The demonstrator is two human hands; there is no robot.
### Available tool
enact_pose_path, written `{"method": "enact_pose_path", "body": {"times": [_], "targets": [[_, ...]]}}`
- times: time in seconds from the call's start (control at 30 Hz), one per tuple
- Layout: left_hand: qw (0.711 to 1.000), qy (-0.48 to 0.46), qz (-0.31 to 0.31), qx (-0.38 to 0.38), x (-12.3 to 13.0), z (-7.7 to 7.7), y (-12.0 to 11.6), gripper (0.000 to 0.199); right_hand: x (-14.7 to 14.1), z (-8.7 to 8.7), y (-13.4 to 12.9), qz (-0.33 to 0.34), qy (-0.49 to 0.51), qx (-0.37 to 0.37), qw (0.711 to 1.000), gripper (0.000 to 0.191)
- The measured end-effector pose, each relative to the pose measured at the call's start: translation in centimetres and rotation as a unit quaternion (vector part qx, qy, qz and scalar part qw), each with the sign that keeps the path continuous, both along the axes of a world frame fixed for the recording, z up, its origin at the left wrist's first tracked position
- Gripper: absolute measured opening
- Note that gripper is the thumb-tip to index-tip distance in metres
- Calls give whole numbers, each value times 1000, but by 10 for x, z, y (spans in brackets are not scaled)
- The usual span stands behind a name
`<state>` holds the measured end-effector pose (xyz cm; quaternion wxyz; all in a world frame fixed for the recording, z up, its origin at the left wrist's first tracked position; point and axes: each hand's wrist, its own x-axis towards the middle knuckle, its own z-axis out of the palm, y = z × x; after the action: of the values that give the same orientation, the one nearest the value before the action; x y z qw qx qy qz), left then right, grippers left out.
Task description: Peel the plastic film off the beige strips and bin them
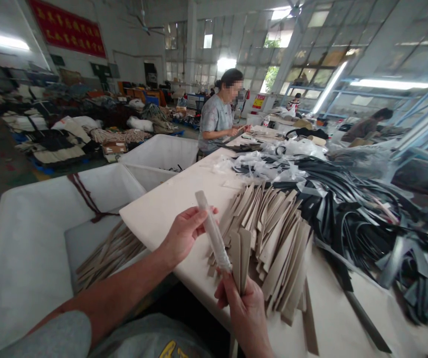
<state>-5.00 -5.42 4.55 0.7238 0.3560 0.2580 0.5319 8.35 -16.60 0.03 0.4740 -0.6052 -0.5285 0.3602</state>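
Head view: the left hand point(184, 233) closes around a pale strip in a clear plastic sleeve point(212, 229), holding it upright, while the right hand point(246, 313) grips two tan strips point(241, 263) just below the sleeve's lower end. Both hands are over the edge of the white desk point(169, 209), beside a fanned pile of tan strips point(273, 243). Black strips point(363, 223) lie heaped beyond it, and a white bin point(27, 258) holding more tan strips point(109, 256) stands to the left.
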Motion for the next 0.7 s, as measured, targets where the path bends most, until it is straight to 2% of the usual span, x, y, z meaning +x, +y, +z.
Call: {"method": "enact_pose_path", "body": {"times": [0.13, 0.23, 0.33, 0.43, 0.5, 0.63, 0.7], "targets": [[996, 50, -58, -42, 7, -14, -14, 34, -3, -1, 4, -15, 15, 12, 1000, 50], [993, 83, -88, -10, 6, -16, -21, 36, -4, -1, 5, -23, 33, 11, 999, 49], [999, 17, -36, 5, -2, 1, -2, 47, -5, 0, 3, -13, 18, -4, 1000, 51], [999, -32, 29, -12, -4, 13, 13, 40, -8, 4, 4, -6, 9, -18, 1000, 54], [999, -18, 17, -32, 0, 6, 7, 34, -11, 6, 6, -7, 23, -17, 1000, 52], [997, 19, -33, -69, 5, -17, -21, 33, -13, 6, 8, -10, 42, -14, 999, 48], [998, 11, -29, -58, 1, -15, -21, 37, -13, 6, 7, -8, 27, -20, 999, 52]]}}
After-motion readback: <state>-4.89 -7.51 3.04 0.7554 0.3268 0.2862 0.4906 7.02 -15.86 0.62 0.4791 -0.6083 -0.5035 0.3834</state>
